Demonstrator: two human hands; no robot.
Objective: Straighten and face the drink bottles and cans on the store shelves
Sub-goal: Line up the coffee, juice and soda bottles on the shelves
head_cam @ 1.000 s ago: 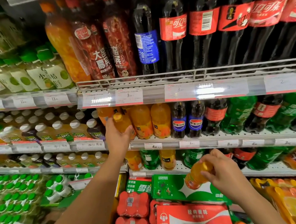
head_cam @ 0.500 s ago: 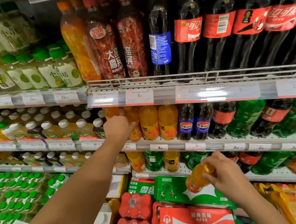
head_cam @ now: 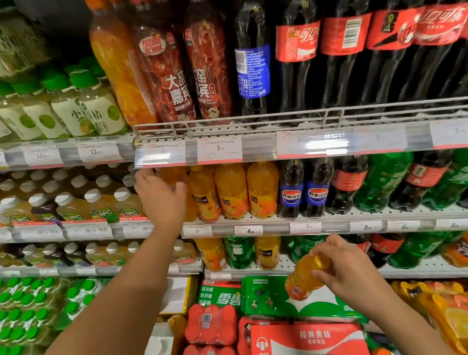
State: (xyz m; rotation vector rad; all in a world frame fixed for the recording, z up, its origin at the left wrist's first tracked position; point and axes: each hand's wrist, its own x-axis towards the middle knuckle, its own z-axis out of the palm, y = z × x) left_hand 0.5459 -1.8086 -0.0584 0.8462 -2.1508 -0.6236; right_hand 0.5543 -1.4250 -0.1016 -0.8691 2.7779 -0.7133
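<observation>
Under the price strip [head_cam: 310, 143] of the upper shelf, the left hand [head_cam: 161, 199] is reaching into the middle shelf, its fingers [head_cam: 147, 177] spreading loosely toward the leftmost bottle in the row of orange juice bottles [head_cam: 232, 190]. That bottle is sitting mostly behind the palm, so whether the fingertips are actually touching it is not something I can tell; nothing is showing as gripped. Just right of those fingers, three more orange bottles are standing upright with labels facing out, and beyond them two dark cola bottles with blue labels [head_cam: 303, 190] are standing side by side, followed by dark red-labelled bottles and green bottles leaning at a slant.

Lower down and to the right, the right hand [head_cam: 350, 275] is holding a small orange bottle [head_cam: 305, 281] out in front of the bottom shelf. Its fingers are curling round the bottle's cap end, with the thumb [head_cam: 325, 279] pressing the side, and the bottle is tilting so its base is pointing down and to the left. Directly beneath those fingers, a green carton [head_cam: 271, 295] is lying flat, with a red carton [head_cam: 308, 343] in front of it and shrink-wrapped red can packs [head_cam: 210, 324] to its left.

Above the left fingers, tall red-labelled cola bottles [head_cam: 346, 44] are lining the top shelf behind a wire rail [head_cam: 307, 114].
</observation>
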